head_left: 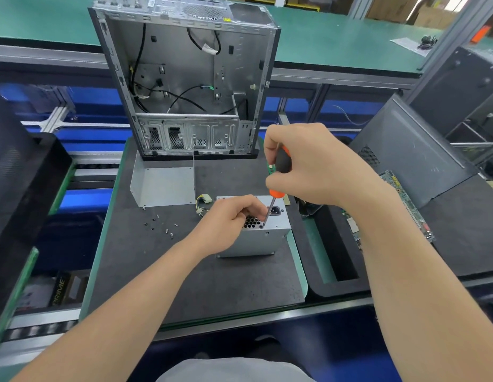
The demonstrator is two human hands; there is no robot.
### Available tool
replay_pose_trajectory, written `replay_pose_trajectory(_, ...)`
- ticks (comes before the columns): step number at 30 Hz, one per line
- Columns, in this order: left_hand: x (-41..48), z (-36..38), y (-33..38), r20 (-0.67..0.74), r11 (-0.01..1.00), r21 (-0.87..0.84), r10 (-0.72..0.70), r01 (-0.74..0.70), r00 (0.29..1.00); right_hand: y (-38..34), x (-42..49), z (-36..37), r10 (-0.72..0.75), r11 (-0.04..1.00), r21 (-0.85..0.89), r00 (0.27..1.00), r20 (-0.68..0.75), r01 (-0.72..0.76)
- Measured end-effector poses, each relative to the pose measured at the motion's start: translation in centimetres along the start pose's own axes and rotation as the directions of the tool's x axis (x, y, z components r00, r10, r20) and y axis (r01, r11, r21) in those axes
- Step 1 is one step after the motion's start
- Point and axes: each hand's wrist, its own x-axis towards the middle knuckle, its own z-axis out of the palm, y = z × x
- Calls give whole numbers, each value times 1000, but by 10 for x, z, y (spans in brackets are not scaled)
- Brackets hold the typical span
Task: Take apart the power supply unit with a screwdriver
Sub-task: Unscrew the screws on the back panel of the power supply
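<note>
We steady the power supply unit (pixel 253 244), standing near the right edge of the bench (pixel 184 277), with our left hand (pixel 229 220) curled over its top, while our right hand (pixel 308 166) grips the screwdriver (pixel 283 162) upright, its tip on the unit's vented face beside the power socket.

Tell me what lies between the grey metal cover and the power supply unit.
In the head view, a white connector on yellow and black wires lies between the grey metal cover and the power supply unit.
</note>
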Motion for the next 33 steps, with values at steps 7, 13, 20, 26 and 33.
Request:
replay_pose_trajectory(7,-1,0,0,3,1000,-8,7,-7,1000,-1,0,-1,9,1000,11,1000,8,-10)
replay_pose_trajectory(13,0,1,0,-5,1000,-8,-1,1,1000,0,-1,0,15,1000,13,1000,14,-15)
replay_pose_trajectory(20,-2,1,6,26,1000,-27,5,-4,1000,-2,2,9,50,985,-161,997,-57,-59)
replay_pose_trajectory(26,6,-1,9,51,1000,20,11,-12,999,-7,10,5,-39,998,-51,998,52,42)
replay_pose_trajectory(33,9,3,7,49,980,176,82,-89,995,1,7,-19,-73,997,12,965,252,72)
